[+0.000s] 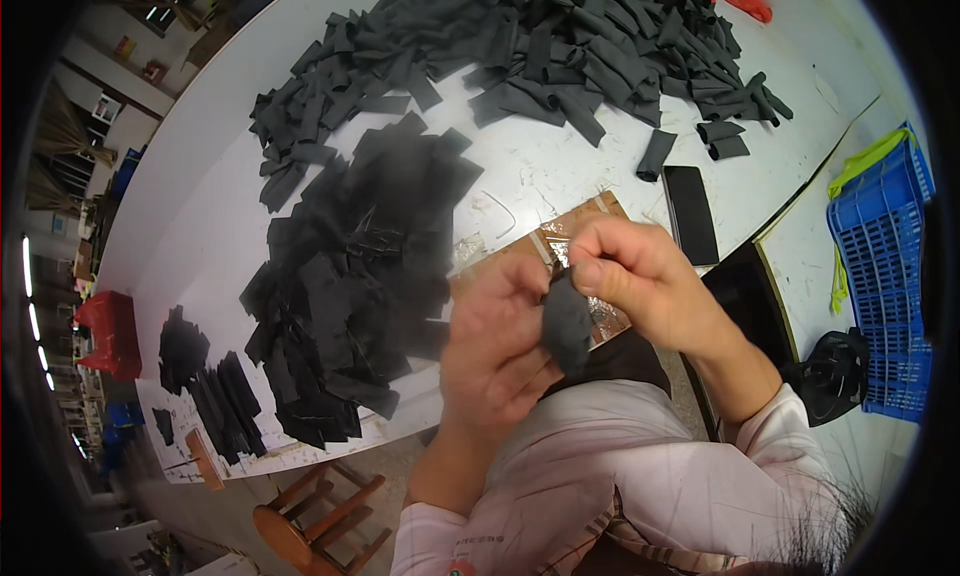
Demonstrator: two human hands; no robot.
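Observation:
Between my two hands, in front of my body, is a small dark grey piece of fabric (568, 326). My left hand (495, 336) is closed on its left edge, slightly smeared by motion. At the top of the piece, my right hand (635, 271) pinches it between thumb and fingers. A brown cardboard piece with clear tape (595, 212) lies on the table just beyond and under my hands. Left of my hands spreads a heap of flat black fabric pieces (345, 276). Farther off lies a large pile of rolled or folded dark grey fabric pieces (590, 51).
A black phone (690, 216) lies right of the cardboard on the white table (215, 206). Blue plastic crates (880, 276) stand at the right. A red bag (108, 334) is at the far left, and a wooden stool (320, 516) stands below the table's near edge.

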